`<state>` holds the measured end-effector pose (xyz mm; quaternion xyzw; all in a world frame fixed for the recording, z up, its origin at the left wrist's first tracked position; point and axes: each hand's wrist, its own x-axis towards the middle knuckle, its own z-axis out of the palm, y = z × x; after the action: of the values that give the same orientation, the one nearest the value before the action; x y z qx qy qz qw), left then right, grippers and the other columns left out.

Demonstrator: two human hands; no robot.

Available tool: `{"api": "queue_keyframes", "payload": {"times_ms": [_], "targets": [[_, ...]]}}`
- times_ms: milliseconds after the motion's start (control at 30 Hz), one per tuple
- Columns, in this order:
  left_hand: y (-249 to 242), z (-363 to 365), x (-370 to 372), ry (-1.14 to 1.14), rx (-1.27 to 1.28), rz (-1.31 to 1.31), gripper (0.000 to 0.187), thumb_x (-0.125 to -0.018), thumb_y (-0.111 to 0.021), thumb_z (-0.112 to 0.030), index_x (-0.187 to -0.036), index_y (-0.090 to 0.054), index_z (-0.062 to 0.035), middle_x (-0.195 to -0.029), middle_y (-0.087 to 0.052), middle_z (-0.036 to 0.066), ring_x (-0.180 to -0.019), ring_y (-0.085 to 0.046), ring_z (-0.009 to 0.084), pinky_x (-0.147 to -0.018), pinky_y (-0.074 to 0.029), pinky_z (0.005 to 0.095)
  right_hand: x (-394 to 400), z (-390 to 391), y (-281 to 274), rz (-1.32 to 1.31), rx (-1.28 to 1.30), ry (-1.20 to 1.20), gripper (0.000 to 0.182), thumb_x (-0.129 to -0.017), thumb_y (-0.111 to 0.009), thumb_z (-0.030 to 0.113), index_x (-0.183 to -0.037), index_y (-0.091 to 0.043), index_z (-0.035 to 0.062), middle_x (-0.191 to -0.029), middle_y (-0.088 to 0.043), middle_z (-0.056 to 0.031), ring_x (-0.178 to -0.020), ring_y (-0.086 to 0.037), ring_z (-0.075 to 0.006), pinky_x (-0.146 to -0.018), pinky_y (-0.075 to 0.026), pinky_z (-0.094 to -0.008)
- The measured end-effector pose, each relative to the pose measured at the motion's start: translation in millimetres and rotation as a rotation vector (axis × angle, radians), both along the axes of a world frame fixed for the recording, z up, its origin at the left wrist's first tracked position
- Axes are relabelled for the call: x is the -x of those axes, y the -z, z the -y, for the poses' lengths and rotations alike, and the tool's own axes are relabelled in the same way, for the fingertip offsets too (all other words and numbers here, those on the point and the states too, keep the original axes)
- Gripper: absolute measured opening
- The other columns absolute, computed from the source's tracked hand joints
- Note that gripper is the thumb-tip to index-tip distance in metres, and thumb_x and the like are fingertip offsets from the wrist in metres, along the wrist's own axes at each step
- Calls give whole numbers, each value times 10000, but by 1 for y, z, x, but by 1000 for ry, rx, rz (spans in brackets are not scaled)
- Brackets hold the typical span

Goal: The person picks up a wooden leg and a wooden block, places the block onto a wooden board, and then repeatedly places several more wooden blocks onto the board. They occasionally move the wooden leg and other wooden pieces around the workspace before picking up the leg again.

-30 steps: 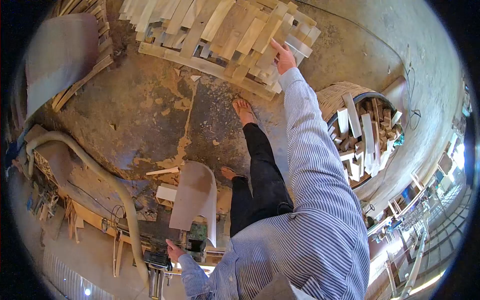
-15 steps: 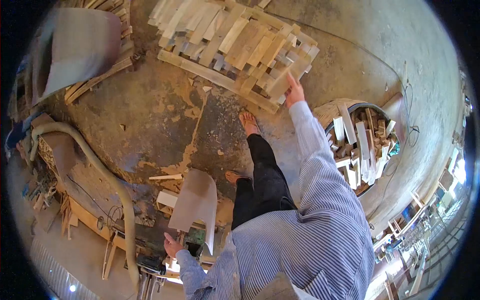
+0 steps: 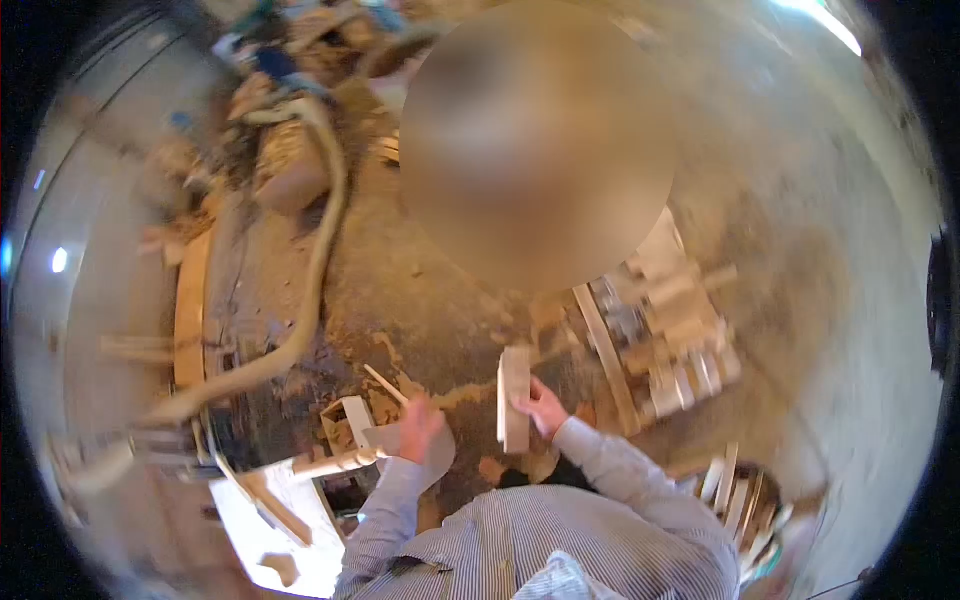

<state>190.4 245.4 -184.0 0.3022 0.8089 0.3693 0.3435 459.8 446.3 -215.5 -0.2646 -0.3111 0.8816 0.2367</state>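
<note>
Upright in front of my body, a short, flat wooden board (image 3: pixel 515 400) is gripped by my right hand (image 3: pixel 545 408) at its right edge. What looks like a second thin piece shows along the board's left side. My left hand (image 3: pixel 420 430), smeared by motion, is over a grey-brown curved panel (image 3: pixel 440 460) at the lower left. A thin wooden stick (image 3: pixel 385 384) lies just beyond that hand, and a small pale box-like wooden piece (image 3: pixel 355 420) stands to its left.
Stacked wooden pieces (image 3: pixel 690 350) lie on a pallet to the right. A round container holds offcuts (image 3: pixel 740 500) at the lower right. A thick hose (image 3: pixel 327 240) curves along the left side. A large blurred patch hides the top centre.
My right hand has come from the pallet stack to in front of my body, with the board in it. The view has turned left, and my left hand has moved over the curved panel.
</note>
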Motion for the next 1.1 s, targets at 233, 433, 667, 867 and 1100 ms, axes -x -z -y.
{"api": "queue_keyframes", "payload": {"times_ms": [233,433,667,867,1100], "targets": [[-101,56,-22,-84,-438,586,1074,-838,-862,-170,-1646,-170,-18,-1545,-470,160,-1362,-534,267,-1093,-488,406,138,95,-115,-99,-280,-253,986,-905,-829,242,-1640,-209,23,-1351,-622,-137,-1188,-630,-219,-1003,-526,-380],[-141,176,22,-242,-718,548,1133,-765,-886,-338,-1637,-233,-26,-1534,-484,161,-1380,-517,267,-1140,-450,429,228,202,-152,-62,-623,-491,926,-914,-821,245,-1622,-268,19,-1378,-606,-150,-1206,-616,-234,-1042,-510,-384],[-154,332,20,-773,-896,325,1018,-805,-819,-242,-1634,-260,-50,-1409,-558,130,-1237,-571,207,-1081,-450,363,290,291,-174,-177,-776,-938,812,-1006,-687,345,-1592,-287,-50,-1544,-477,-239,-1381,-518,-312,-1134,-435,-420],[-134,483,16,-1343,-684,41,987,-803,-825,-196,-1635,-302,-110,-1195,-576,129,-1070,-611,219,-918,-551,364,294,258,-93,9,-1941,-678,881,-944,-714,497,-1545,-369,-47,-1475,-504,-323,-1335,-502,-523,-1110,-435,-527],[-123,615,82,-1570,-246,-210,1074,-771,-851,-384,-1595,-262,-28,-1275,-630,282,-1083,-698,369,-838,-606,510,305,264,-101,286,-1951,-838,942,-918,-690,608,-1558,-371,-6,-1452,-526,-317,-1315,-542,-485,-1060,-477,-527]]}}
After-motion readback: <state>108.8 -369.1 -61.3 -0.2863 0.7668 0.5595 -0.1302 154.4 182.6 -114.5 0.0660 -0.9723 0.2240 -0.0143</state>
